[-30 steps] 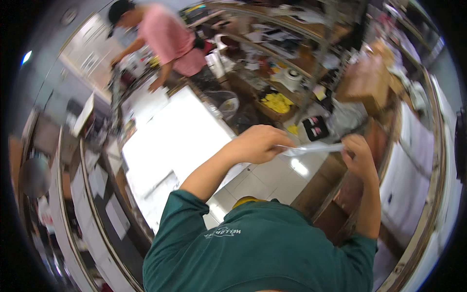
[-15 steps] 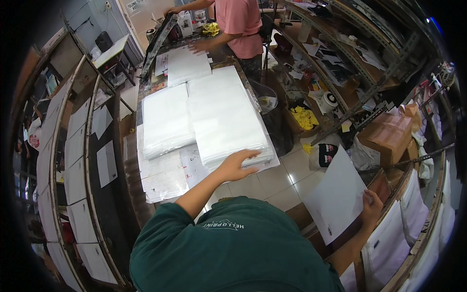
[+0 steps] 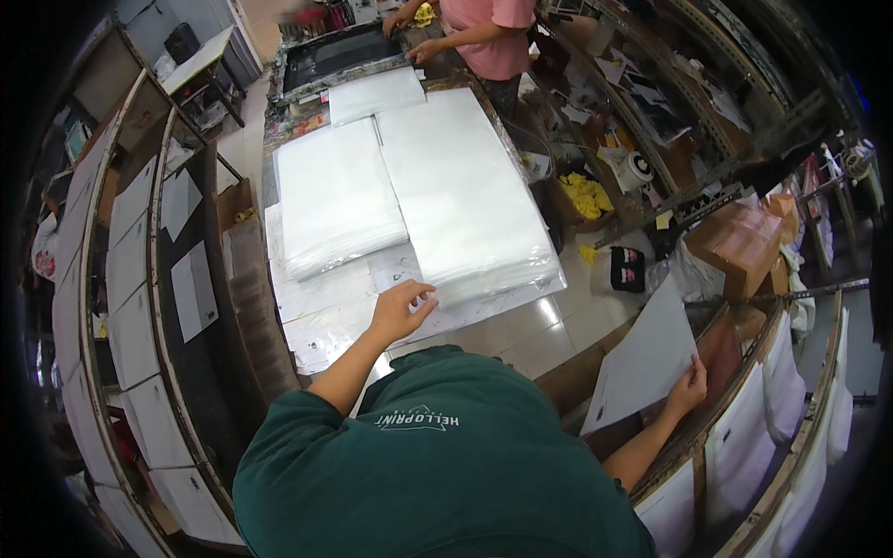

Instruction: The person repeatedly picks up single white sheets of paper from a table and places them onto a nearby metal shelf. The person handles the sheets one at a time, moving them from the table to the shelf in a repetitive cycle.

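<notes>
Tabletop point(image 3: 293, 127) at 12 o'clock from the wearer's green shirt point(image 3: 446, 456), carrying the larger white stack point(image 3: 465, 181). Pale sheet point(image 3: 642, 363) at 2 o'clock, clear of the tabletop and tilted, its right edge pinched in the right hand point(image 3: 686, 386); I judge a light hold at the margin best, since one-sided support could let it sag or crease. Left hand point(image 3: 405, 310), just short of 12, loosely curled and seemingly empty by the stack's near corner, contact unclear; a relaxed touch should spare edges.
</notes>
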`<action>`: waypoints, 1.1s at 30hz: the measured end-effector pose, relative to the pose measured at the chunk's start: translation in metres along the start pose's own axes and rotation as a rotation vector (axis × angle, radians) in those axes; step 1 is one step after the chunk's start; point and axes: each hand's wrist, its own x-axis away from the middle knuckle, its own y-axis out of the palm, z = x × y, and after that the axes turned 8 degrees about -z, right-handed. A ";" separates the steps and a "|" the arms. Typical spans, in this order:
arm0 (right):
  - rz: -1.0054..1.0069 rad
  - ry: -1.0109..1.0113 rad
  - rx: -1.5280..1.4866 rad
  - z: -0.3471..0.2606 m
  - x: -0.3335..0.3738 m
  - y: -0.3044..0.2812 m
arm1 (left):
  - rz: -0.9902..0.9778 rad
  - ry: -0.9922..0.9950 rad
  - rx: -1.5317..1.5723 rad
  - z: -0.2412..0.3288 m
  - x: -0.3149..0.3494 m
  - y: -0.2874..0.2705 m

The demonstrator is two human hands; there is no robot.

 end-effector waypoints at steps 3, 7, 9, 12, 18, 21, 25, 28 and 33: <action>0.042 0.055 0.013 -0.032 0.014 -0.005 | -0.023 -0.054 -0.008 -0.032 0.014 -0.005; 0.100 0.106 -0.122 -0.040 0.044 -0.008 | 0.042 0.058 -0.204 -0.096 0.034 0.001; 0.103 0.090 -0.019 -0.041 0.060 -0.011 | 0.035 0.095 -0.193 -0.111 0.037 -0.004; 0.121 0.214 -0.035 -0.044 0.080 -0.016 | -0.016 0.112 -0.205 -0.121 0.036 -0.003; 0.225 0.257 -0.025 -0.072 0.095 -0.020 | 0.040 0.178 -0.247 -0.119 0.038 0.003; 0.216 0.254 -0.001 -0.077 0.103 -0.023 | 0.006 0.166 -0.242 -0.124 0.034 0.009; 0.197 0.230 0.014 -0.080 0.108 -0.019 | -0.005 0.160 -0.205 -0.124 0.036 0.010; 0.212 0.254 0.003 -0.080 0.107 -0.013 | -0.003 0.170 -0.188 -0.122 0.037 0.005; 0.107 0.312 0.017 -0.061 0.108 -0.006 | 0.094 0.195 -0.252 -0.133 0.040 0.003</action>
